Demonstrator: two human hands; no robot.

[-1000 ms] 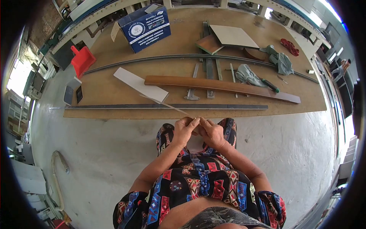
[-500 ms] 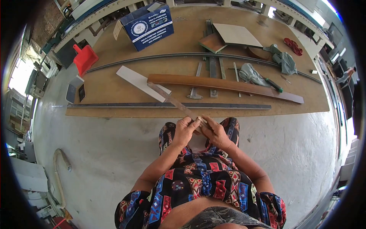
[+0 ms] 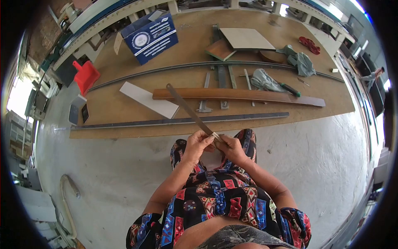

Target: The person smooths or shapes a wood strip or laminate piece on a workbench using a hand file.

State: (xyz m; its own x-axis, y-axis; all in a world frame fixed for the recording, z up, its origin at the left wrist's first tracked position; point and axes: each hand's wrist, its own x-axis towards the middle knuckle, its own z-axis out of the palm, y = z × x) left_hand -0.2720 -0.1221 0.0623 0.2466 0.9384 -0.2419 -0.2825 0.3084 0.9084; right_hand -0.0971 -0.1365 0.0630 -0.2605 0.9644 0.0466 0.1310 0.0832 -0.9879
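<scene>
Both hands are together over the lap, close to the table's front edge. My left hand (image 3: 197, 145) is closed on a long thin metal strip (image 3: 190, 110) with a rounded far end, pinching it near its lower end. My right hand (image 3: 231, 148) is closed at that same end, its fingers next to the left thumb. A small pale piece (image 3: 216, 136) shows between the fingertips; what it is cannot be made out. The strip slants up and left above the table, passing in front of a brown curved board (image 3: 248, 95) and a dark metal bar (image 3: 248, 117).
On the brown table (image 3: 124, 74) lie a white board (image 3: 143, 97), a caliper (image 3: 204, 106), a green-handled screwdriver (image 3: 291, 90), grey gloves (image 3: 265, 79) and a long curved rail (image 3: 166, 68). A blue box (image 3: 151, 41) and red dustpan (image 3: 86, 76) sit at the left.
The strip has turned to a steeper angle, its far end now clear of the white board's middle. Both hands sit slightly lower and keep their grip; the view has tilted a little.
</scene>
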